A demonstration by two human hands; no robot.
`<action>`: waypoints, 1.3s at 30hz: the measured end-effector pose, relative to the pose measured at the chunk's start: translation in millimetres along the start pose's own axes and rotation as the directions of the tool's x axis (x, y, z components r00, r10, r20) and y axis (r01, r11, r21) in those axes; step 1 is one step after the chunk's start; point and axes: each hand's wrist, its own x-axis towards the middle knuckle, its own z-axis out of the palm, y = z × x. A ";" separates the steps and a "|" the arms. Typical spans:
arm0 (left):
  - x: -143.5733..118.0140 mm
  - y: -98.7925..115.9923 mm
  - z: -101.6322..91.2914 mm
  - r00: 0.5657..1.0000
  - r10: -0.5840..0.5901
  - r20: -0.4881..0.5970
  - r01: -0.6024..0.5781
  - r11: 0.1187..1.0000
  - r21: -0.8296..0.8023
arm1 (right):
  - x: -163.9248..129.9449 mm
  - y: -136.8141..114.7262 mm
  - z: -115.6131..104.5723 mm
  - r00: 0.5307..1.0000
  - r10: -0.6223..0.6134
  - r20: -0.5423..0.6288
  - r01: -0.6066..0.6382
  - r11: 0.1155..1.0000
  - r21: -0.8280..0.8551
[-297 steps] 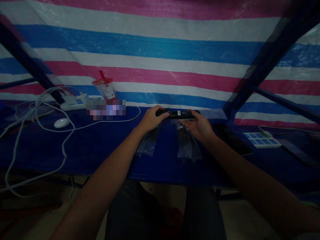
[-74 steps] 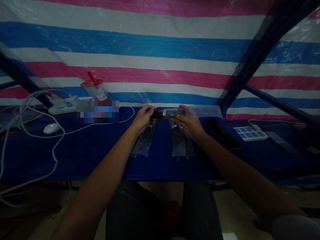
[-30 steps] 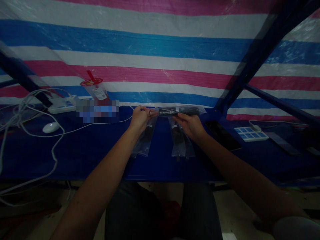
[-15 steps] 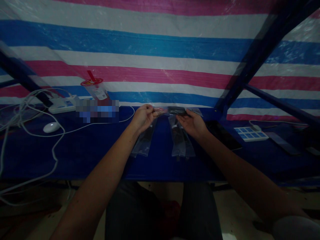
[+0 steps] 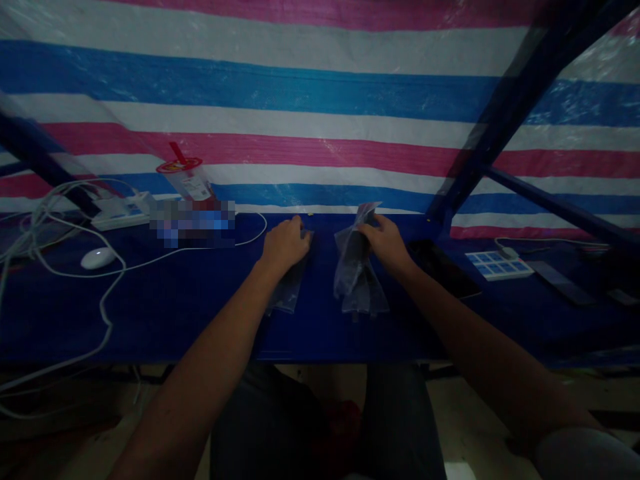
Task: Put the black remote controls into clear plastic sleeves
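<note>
My right hand (image 5: 386, 244) pinches the upper end of a clear plastic bag (image 5: 347, 267), which hangs down over other clear bags (image 5: 367, 297) on the blue table. Something dark shows through the plastic; its kind cannot be made out. Left of it, my left hand (image 5: 286, 245) is closed with its fingers pointing down at the top end of another clear bag (image 5: 286, 297) holding something dark. That bag lies on the table, partly covered by the hand.
On the left are a white mouse (image 5: 99, 258), tangled white cables (image 5: 45, 220), a power strip (image 5: 123, 215) and a lidded cup (image 5: 186, 179) with a red straw. To the right lie a dark tablet (image 5: 445, 270), another power strip (image 5: 500, 265) and a flat phone-like slab (image 5: 563, 281).
The bag stretched between both hands has left my left hand and now hangs from my right hand over the right bags. My left hand has lowered onto the left bag.
</note>
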 end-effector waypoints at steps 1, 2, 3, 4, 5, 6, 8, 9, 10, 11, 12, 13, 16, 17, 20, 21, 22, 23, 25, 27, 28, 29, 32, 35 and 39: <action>-1.4 0.5 1.2 0.999 0.001 0.045 -0.003 0.999 0.054 | -2.4 1.0 1.7 1.000 -0.004 0.018 0.006 0.998 -0.070; -2.7 1.1 2.5 0.996 0.005 0.084 -0.015 0.994 0.113 | -4.6 2.5 3.4 0.999 -0.011 0.038 0.016 0.991 -0.132; -3.9 1.7 3.8 0.993 0.010 0.116 -0.031 0.984 0.175 | -6.6 4.2 4.9 0.998 -0.026 0.058 0.037 0.980 -0.193; -5.0 2.3 5.0 0.990 0.015 0.138 -0.048 0.970 0.239 | -8.5 5.9 6.4 0.996 -0.049 0.077 0.067 0.965 -0.254; -6.0 2.9 6.1 0.988 0.015 0.152 -0.061 0.952 0.299 | -10.3 7.2 7.6 0.992 -0.080 0.097 0.107 0.944 -0.313; -6.9 3.5 7.0 0.987 0.014 0.159 -0.069 0.935 0.349 | -11.9 8.2 8.7 0.986 -0.116 0.119 0.152 0.916 -0.371; -8.4 5.0 8.2 0.987 0.011 0.160 -0.077 0.908 0.411 | -14.6 8.9 10.1 0.970 -0.177 0.165 0.235 0.846 -0.478; -8.9 5.9 8.5 0.987 0.018 0.158 -0.085 0.900 0.427 | -15.6 8.9 10.6 0.962 -0.199 0.184 0.268 0.810 -0.522; -9.4 6.9 8.7 0.987 0.029 0.158 -0.096 0.894 0.439 | -16.3 8.7 10.9 0.955 -0.214 0.206 0.294 0.776 -0.557; -9.7 7.8 8.8 0.986 0.041 0.161 -0.109 0.888 0.447 | -16.8 8.6 11.1 0.949 -0.221 0.226 0.314 0.749 -0.584; -10.0 8.5 8.8 0.985 0.051 0.167 -0.122 0.884 0.451 | -17.1 8.7 11.1 0.945 -0.224 0.240 0.325 0.730 -0.601; -10.2 9.2 8.7 0.983 0.059 0.175 -0.133 0.882 0.452 | -17.1 8.9 11.1 0.942 -0.223 0.250 0.332 0.718 -0.612; -10.4 9.8 9.2 0.978 0.072 0.194 -0.153 0.882 0.446 | -16.9 10.4 10.9 0.941 -0.214 0.263 0.335 0.701 -0.629; -10.4 9.7 9.5 0.977 0.078 0.196 -0.160 0.879 0.449 | -17.0 10.9 10.9 0.940 -0.214 0.266 0.338 0.694 -0.636; -10.7 10.1 10.8 0.977 0.097 0.192 -0.179 0.861 0.476 | -18.7 11.3 11.5 0.935 -0.228 0.272 0.353 0.672 -0.651; -10.9 10.5 11.3 0.977 0.102 0.189 -0.183 0.855 0.486 | -19.7 11.1 11.9 0.934 -0.232 0.271 0.356 0.666 -0.656; -11.1 11.1 11.8 0.977 0.105 0.183 -0.184 0.851 0.492 | -20.9 10.7 12.3 0.934 -0.234 0.271 0.358 0.661 -0.660; -11.3 11.7 12.4 0.978 0.108 0.178 -0.184 0.849 0.495 | -22.1 10.2 12.7 0.933 -0.234 0.274 0.360 0.656 -0.663; -11.8 13.1 13.3 0.978 0.115 0.171 -0.186 0.854 0.487 | -24.3 9.2 13.6 0.930 -0.233 0.285 0.367 0.648 -0.668; -12.2 14.5 14.0 0.979 0.113 0.172 -0.182 0.862 0.473 | -25.7 8.6 14.1 0.927 -0.233 0.295 0.374 0.643 -0.668; -12.4 15.3 14.2 0.979 0.106 0.173 -0.176 0.867 0.467 | -26.0 8.5 14.3 0.926 -0.234 0.298 0.377 0.640 -0.669; -12.5 16.2 14.2 0.980 0.097 0.176 -0.169 0.871 0.461 | -26.2 8.4 14.4 0.924 -0.233 0.302 0.380 0.638 -0.670; -12.4 19.2 13.6 0.979 0.067 0.192 -0.147 0.884 0.444 | -26.1 8.2 14.5 0.919 -0.237 0.316 0.392 0.639 -0.661; -11.8 22.0 13.7 0.978 0.045 0.206 -0.129 0.901 0.414 | -26.0 8.3 14.7 0.912 -0.248 0.327 0.407 0.642 -0.650; -10.2 23.5 18.5 0.981 0.040 0.189 -0.111 0.917 0.382 | -26.2 8.9 14.7 0.913 -0.240 0.329 0.403 0.646 -0.648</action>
